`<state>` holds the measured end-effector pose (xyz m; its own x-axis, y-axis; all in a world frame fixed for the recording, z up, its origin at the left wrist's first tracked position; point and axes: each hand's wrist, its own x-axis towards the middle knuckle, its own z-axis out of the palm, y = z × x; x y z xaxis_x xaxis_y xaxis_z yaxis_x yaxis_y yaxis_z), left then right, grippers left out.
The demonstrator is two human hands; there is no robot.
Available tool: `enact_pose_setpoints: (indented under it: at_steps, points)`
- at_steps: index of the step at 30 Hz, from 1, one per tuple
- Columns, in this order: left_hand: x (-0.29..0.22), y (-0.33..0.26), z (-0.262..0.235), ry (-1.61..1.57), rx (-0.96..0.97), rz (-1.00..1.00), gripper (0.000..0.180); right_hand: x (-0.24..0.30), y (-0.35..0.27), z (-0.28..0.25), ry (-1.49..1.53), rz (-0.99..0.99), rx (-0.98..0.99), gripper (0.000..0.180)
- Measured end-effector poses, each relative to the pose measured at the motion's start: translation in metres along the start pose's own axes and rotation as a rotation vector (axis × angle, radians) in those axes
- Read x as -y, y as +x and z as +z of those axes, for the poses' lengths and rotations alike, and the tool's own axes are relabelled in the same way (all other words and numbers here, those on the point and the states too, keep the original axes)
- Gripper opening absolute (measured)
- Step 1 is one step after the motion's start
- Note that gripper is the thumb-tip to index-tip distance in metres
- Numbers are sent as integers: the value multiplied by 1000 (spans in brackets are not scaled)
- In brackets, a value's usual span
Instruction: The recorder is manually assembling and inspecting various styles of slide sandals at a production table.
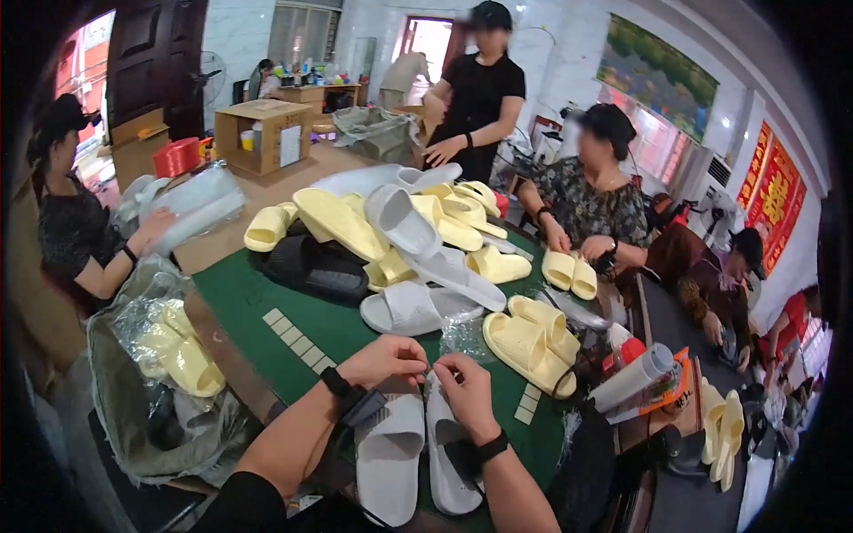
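Two pale-grey, wide-strapped, foam-looking slippers sit side by side before me, far ends near my left hand and right hand, both pinched narrow, on what I cannot tell; they should feel light, springy, easiest taken by the sides

Green tabletop | heaped slippers – yellow, grey, black | white rectangles – two short rows

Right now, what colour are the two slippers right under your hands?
The slippers are light grey; the head view shows it best.
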<state>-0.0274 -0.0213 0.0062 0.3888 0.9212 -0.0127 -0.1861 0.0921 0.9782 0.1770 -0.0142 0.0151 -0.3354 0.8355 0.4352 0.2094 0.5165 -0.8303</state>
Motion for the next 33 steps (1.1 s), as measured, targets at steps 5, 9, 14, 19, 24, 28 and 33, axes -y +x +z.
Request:
enact_pose_setpoints:
  at_steps: [5, 9, 14, 19, 24, 28, 33]
  points:
    - [-5, -5, -3, 109, -102, -46, 14, 3, 4, 7, 35, 33, -3, 8]
    - [-1, 0, 2, 112, -80, 1, 15, 2, 2, 3, 73, 83, -4, 8]
    - [5, 0, 7, 90, 4, 10, 15, 12, 1, 2, 92, 39, 15, 6]
    - [0, -4, 11, 153, -37, -97, 17, 6, -1, 4, 26, 11, 102, 6]
    - [3, -3, 8, 115, -36, -78, 18, 5, 0, 5, 14, 39, 78, 7]
    - [5, -1, 5, 191, -30, -5, 17, -1, 0, 6, -20, -33, 36, 7]
    - [12, -1, 3, 167, -44, 15, 17, 4, 0, 4, -45, 47, 67, 8]
